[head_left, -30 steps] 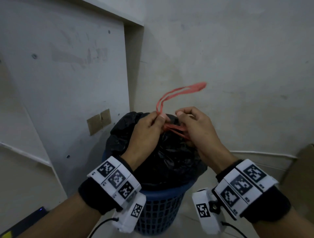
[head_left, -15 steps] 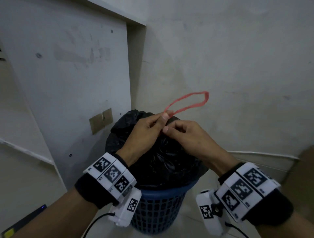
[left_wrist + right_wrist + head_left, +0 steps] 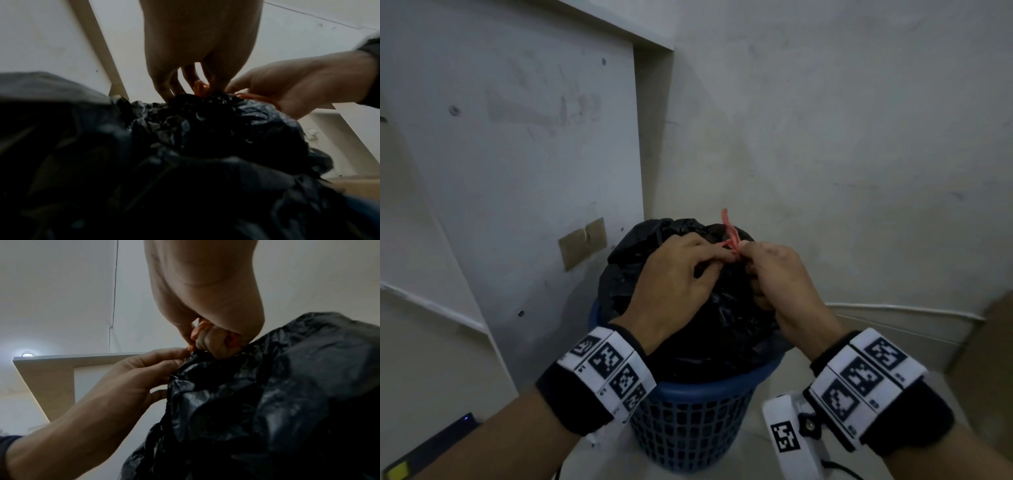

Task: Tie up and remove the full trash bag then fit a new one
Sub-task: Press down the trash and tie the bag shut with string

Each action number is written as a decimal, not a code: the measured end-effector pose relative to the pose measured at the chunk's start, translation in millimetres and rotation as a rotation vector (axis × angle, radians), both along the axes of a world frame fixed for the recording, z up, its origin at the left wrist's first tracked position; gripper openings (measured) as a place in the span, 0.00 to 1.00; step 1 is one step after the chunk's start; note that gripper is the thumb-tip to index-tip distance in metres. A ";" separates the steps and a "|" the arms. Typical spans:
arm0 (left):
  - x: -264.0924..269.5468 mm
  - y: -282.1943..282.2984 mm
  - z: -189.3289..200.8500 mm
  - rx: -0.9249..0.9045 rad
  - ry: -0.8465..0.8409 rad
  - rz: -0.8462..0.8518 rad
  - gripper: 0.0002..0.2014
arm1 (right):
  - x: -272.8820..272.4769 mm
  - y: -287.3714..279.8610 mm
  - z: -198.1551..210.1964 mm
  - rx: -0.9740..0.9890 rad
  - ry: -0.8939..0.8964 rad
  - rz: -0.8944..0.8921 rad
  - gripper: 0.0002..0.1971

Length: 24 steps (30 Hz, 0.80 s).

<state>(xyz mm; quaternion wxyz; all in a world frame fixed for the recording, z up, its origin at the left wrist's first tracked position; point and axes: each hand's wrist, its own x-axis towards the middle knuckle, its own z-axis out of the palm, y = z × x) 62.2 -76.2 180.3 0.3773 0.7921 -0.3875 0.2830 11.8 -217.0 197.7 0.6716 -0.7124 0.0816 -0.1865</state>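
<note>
My left hand pinches the red drawstring between thumb and forefinger, and my right hand is curled round the other side of that string, knuckles almost touching the left. I hold both so close because, as I judge it, the knot is being drawn down snug onto the gathered neck of the black trash bag, which bulges directly beneath my palms. A short red tail sticks up just beyond my fingertips. From my left wrist I see the string squeezed where the plastic puckers; from my right wrist it runs through my curled fingers, with the left hand coming in from the side.

Below my wrists the bag still sits in the blue basket, its plastic spilling over the rim nearest me. So the tying looks nearly done, and lifting out and relining are still to come.

Beyond my hands stands a pale wall, and past my left hand a panel juts forward to make a corner. Straight up over my hands is open, so I'd lift that way; sideways to the left is tight.
</note>
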 end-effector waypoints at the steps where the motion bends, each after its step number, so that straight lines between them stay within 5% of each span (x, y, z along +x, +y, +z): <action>1: 0.2 -0.5 -1.2 -0.010 -0.037 0.027 0.11 | 0.6 0.5 -0.5 -0.002 -0.028 -0.017 0.20; 8: -0.9 -3.2 -4.3 0.092 -0.208 0.331 0.12 | 3.9 12.7 -12.5 -0.123 -0.163 -0.137 0.16; 14: -7.6 -4.6 -8.3 0.165 -0.180 0.419 0.18 | 7.3 17.8 -9.5 -0.095 -0.071 -0.088 0.17; 24: 4.6 13.0 -15.1 0.220 -0.164 0.134 0.14 | 2.8 -8.1 0.5 -0.419 0.059 0.241 0.18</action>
